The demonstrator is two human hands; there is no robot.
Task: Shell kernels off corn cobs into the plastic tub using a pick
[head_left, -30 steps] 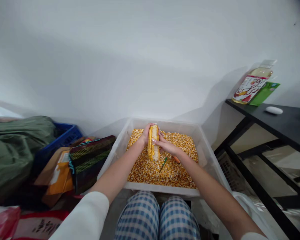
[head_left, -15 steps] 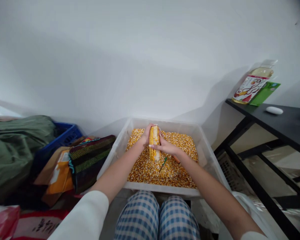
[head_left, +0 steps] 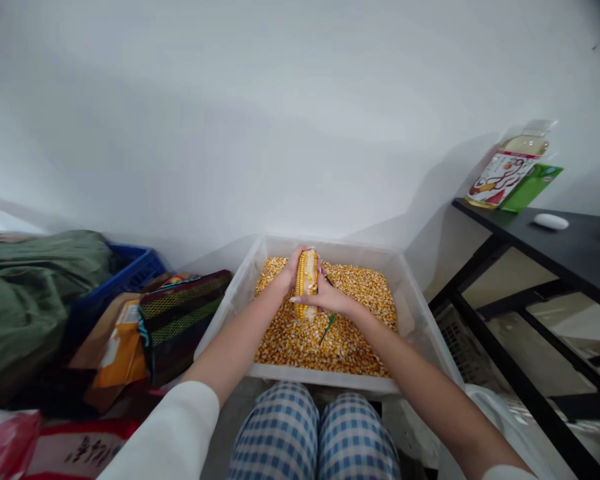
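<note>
Our left hand (head_left: 291,268) grips corn cob (head_left: 307,268) toward far end, from left; our right hand (head_left: 329,295) clasps nearer part, from right. Cob's long axis points away from us, above kernels (head_left: 365,293) in tub (head_left: 325,379).

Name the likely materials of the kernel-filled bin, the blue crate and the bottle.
Bin: probably plastic, smooth and cloudy; its walls look milky and slightly see-through.
Blue crate: likely moulded plastic, evenly coloured, with openings in its side.
Bottle: clear plastic or glass; pale contents show through, but the look doesn't settle which.
</note>
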